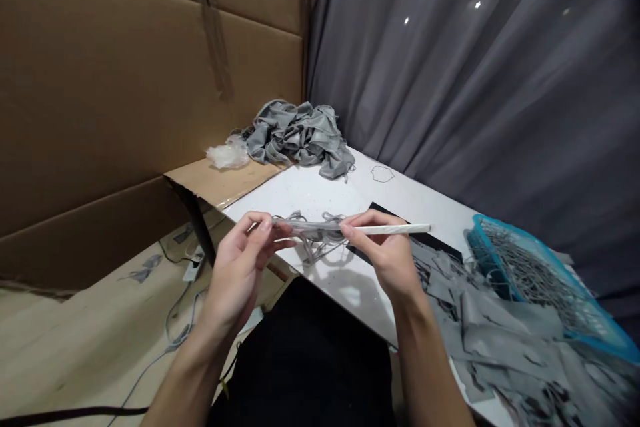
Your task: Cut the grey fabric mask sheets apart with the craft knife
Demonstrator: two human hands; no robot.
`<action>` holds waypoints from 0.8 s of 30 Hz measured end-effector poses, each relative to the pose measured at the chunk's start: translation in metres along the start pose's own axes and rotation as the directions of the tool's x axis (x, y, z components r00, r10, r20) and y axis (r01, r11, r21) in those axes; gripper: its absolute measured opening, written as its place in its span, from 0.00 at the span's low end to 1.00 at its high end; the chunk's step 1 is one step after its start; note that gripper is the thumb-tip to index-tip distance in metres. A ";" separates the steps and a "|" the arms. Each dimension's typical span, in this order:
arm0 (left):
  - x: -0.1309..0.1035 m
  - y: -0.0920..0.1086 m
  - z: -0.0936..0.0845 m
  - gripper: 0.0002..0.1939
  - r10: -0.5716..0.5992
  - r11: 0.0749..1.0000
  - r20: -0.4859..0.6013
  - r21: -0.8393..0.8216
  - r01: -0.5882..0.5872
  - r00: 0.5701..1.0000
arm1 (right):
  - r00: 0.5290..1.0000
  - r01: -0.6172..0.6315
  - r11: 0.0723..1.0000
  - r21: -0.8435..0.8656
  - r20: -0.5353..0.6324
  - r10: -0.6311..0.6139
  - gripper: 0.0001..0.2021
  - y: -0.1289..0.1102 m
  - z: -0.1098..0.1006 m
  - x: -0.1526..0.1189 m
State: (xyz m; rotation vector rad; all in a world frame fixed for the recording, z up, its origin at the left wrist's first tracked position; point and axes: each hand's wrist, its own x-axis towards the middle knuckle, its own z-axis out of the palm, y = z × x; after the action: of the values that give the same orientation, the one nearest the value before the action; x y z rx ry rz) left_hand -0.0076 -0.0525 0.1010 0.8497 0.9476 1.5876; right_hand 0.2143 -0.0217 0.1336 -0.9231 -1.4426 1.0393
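Observation:
Between my two hands a narrow grey fabric strip [316, 226] is stretched level above the white table [350, 287]. The fingers of my left hand [245, 247] pinch its left end. With thumb and fingers my right hand [383, 247] grips the strip's right end together with a thin white stick [400, 229], which points out to the right. Several loose grey cords [315, 252] show just behind and below the strip; whether they hang from it or lie on the table I cannot tell.
Grey fabric [300, 134] is heaped at the back beside a clear plastic bag [229, 152]. On the right are flat grey pieces [505, 327], a black mat [383, 207] and a blue basket [545, 254] of grey cords. A cardboard wall [125, 67] and grey curtain [450, 80] enclose the table.

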 end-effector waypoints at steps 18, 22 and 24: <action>-0.016 -0.077 0.016 0.35 -0.472 0.776 0.222 0.564 0.282 0.853 | 0.999 -0.025 0.998 0.055 -0.034 0.026 0.10 0.026 -0.010 -0.038; -0.019 -0.080 0.020 0.32 -0.328 0.793 0.171 0.584 0.173 0.929 | 0.998 -0.005 1.000 0.026 -0.065 0.007 0.10 0.029 -0.011 -0.040; -0.018 -0.075 0.022 0.31 -0.234 0.810 0.136 0.574 0.116 0.963 | 0.992 0.016 0.999 0.028 -0.122 -0.013 0.10 0.030 -0.012 -0.040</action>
State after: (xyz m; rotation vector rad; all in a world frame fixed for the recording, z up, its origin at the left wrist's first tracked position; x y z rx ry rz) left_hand 0.0469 -0.0572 0.0421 1.2616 1.3331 1.0358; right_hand 0.2313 -0.0489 0.0932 -0.9379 -1.3282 0.9740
